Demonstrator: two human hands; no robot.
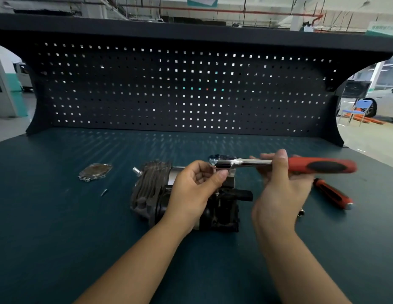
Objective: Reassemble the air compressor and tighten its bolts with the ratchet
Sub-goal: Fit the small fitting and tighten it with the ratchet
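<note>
A flat metal cover plate (95, 172) lies on the dark green surface (48, 216) at the left. A small loose bolt (104, 192) lies just nearer than it, apart from it. Behind everything, a black pegboard (182, 88) stands along the far edge.

The air compressor (151, 191) rests on the surface near the middle. Its grey finned cylinder is to the left, with a short silver stub at its far left end. Its black body is to the right and is partly hidden by the left hand (197, 187).

That hand has its fingers curled, with thumb and fingertips pinching at the underside of the ratchet (246, 162) head. What exactly sits between them is hidden.

The ratchet is held level above the compressor's right part, with its chrome head to the left and its red and black handle pointing right. The right hand (281, 191) grasps it where the chrome shaft meets the handle, thumb over the top.

Further right, a second red-handled tool (332, 194) lies on the surface, with a small metal piece (300, 212) near its nearer side.
</note>
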